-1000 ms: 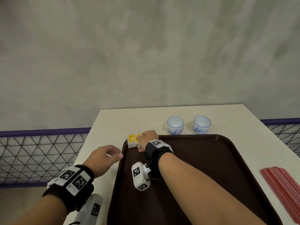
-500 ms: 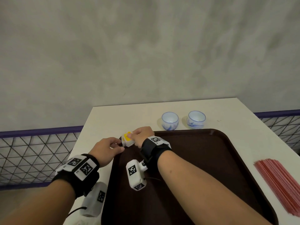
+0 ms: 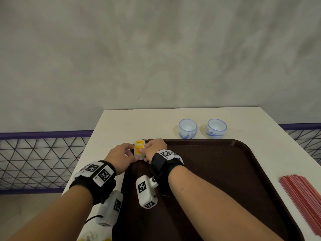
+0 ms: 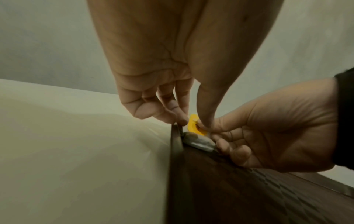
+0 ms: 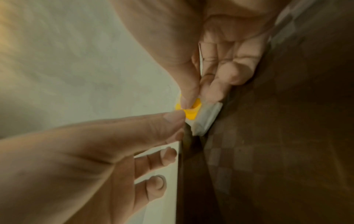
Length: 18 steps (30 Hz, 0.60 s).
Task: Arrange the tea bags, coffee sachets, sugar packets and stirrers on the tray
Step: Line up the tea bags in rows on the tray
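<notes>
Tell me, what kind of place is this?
Probably a plain practice room set up like a tea station: a white table against a bare grey wall, with a brown tray and two small teacups.

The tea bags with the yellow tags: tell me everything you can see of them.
The tea bags are small white pouches, paper by the look of it, with bright yellow square tags on top. Two tags show, one behind the other. They lie at the far left corner of the dark brown tray, by its rim. The left hand and the right hand both pinch them from either side, thumb tips on the near tag. In the wrist views the white pouches rest on the tray floor.
</notes>
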Each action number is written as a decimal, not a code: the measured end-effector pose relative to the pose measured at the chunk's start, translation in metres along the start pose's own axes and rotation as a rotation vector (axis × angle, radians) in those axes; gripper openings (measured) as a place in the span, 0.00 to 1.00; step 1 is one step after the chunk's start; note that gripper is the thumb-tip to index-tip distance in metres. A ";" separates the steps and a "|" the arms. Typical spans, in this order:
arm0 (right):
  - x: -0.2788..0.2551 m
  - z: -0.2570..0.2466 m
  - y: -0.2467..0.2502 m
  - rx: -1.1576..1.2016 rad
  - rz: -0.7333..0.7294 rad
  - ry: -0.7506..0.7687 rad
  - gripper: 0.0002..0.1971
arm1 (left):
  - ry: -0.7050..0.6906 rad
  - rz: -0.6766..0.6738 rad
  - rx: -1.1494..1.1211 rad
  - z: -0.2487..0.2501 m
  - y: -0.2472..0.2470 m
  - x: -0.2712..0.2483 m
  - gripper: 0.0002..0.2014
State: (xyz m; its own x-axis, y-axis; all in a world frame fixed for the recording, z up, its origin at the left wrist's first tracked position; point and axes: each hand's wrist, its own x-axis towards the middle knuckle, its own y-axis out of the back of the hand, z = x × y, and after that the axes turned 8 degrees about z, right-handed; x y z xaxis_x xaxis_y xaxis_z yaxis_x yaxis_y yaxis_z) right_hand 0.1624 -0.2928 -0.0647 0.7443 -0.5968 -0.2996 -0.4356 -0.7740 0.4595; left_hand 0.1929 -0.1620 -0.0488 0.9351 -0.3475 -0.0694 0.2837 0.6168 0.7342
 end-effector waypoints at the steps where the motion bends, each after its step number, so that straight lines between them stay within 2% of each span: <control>1: 0.001 -0.001 0.000 -0.009 0.007 0.001 0.16 | -0.002 -0.004 -0.003 0.000 0.000 0.000 0.21; 6: 0.001 -0.004 0.002 -0.044 0.030 0.007 0.18 | 0.024 -0.011 -0.001 0.000 -0.001 -0.001 0.26; 11: -0.002 -0.002 0.008 -0.002 0.073 0.033 0.17 | 0.043 -0.001 -0.023 0.001 0.005 -0.004 0.27; 18: -0.021 0.001 0.024 -0.006 0.049 0.129 0.12 | -0.013 -0.003 -0.060 0.008 0.033 -0.033 0.22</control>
State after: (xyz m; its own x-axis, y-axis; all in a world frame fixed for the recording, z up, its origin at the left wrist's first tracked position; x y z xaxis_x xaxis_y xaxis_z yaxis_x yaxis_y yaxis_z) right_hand 0.1354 -0.2989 -0.0480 0.7812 -0.6017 -0.1664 -0.4708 -0.7429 0.4759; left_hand 0.1696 -0.1357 -0.0175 0.9315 -0.3582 -0.0627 0.2991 0.6566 0.6925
